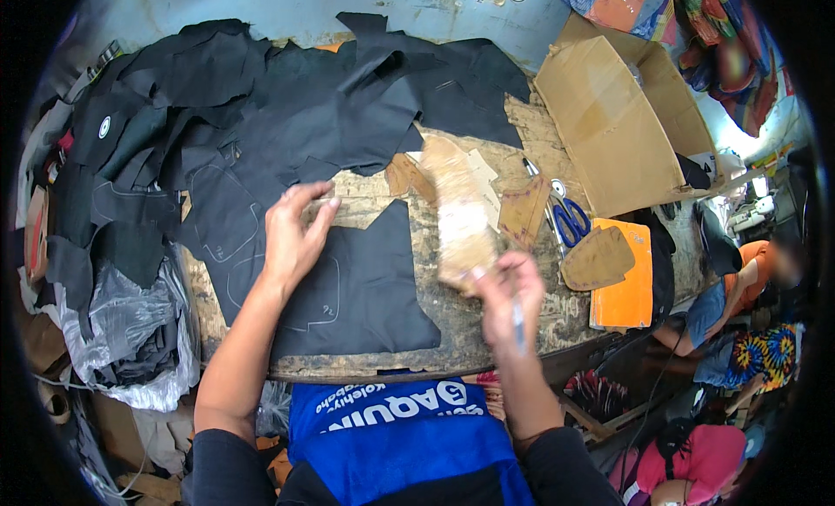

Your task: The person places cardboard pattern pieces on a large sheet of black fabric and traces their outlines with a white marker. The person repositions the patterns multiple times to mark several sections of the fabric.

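Bright light fills our view, washing out the pale blue wall [731,142] at right and glaring off the tan template [464,223], which motion blurs. Our counter's [470,332] front edge bows; black vignetting swallows the corners.

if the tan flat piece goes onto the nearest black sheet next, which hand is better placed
Probably the right hand: it pinches the tan flat piece by its near end, just right of the black sheet. The left hand, over that sheet, could steady it.
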The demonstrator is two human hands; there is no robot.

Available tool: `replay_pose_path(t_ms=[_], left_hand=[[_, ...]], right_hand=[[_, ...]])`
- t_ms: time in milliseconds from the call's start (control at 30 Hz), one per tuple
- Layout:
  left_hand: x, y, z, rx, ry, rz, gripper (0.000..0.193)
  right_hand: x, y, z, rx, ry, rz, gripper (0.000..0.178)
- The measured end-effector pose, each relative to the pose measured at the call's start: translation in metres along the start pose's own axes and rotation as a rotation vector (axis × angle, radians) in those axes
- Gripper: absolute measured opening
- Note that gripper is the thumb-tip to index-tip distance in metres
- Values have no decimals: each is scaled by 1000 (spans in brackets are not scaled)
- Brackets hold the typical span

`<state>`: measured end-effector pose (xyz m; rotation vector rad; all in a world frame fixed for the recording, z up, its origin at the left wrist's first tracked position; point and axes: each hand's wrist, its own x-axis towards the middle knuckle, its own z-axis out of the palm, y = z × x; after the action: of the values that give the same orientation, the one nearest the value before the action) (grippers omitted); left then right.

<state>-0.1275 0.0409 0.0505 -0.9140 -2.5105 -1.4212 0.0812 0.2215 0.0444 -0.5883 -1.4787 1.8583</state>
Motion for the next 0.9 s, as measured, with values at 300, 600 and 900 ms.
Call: replay_pose_path(t_ms=[300,600,900], left_hand=[[-90,33,-9,-95,-103,33,40],[-80,16,-41,-1084,-424,-526,62],[-118,35,4,-517,-250,-568,51]], right_hand=[[-67,45,33,85,-145,-46,33],[1,-21,-6,42,-589,213,30],[63,8,59,-29,-341,-8,25]])
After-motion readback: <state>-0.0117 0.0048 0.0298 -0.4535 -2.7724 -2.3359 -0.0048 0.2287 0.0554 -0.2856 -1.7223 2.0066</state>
